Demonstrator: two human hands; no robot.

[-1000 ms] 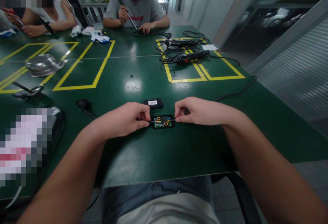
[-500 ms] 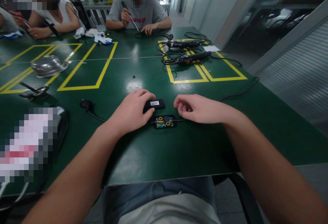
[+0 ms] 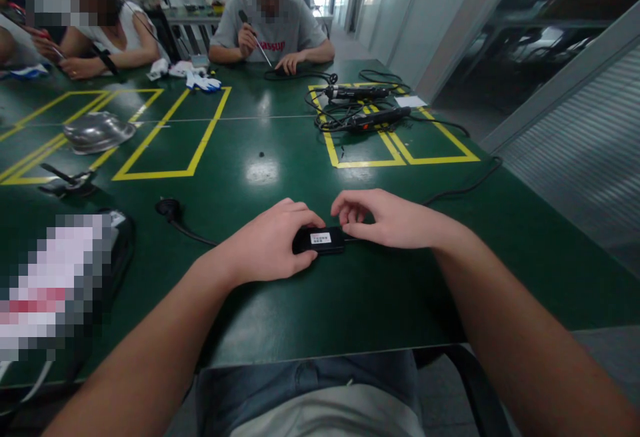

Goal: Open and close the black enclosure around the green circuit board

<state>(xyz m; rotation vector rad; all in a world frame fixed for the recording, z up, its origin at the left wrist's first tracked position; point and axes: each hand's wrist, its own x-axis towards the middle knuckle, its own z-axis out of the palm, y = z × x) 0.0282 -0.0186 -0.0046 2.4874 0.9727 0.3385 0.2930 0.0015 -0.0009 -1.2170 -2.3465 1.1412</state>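
My left hand (image 3: 273, 240) grips the left part of a small black plastic cover (image 3: 327, 244) with a white label, thumb on the near side and fingers on the far side. The cover lies over the black box that held the circuit board; the board is hidden now. By the right end of the cover is my right hand (image 3: 377, 218), its fingers loosely curled, thumb apart from them, and nothing visible in its grasp. A black cord leaves the box on each side, and the left one ends in a black plug (image 3: 169, 208).
A metal bowl (image 3: 97, 132) and a dark tool (image 3: 70, 179) lie on the left of the green table (image 3: 300, 317), beyond a blurred device (image 3: 65, 270). Black corded tools (image 3: 370, 107) rest at the back right. Other people sit across the table, one holding a screwdriver-like tool (image 3: 257, 40).
My left hand has brought the cover towards me and onto the box, so the circuit board no longer shows. My right hand has shifted slightly left, closer to the cover's end.
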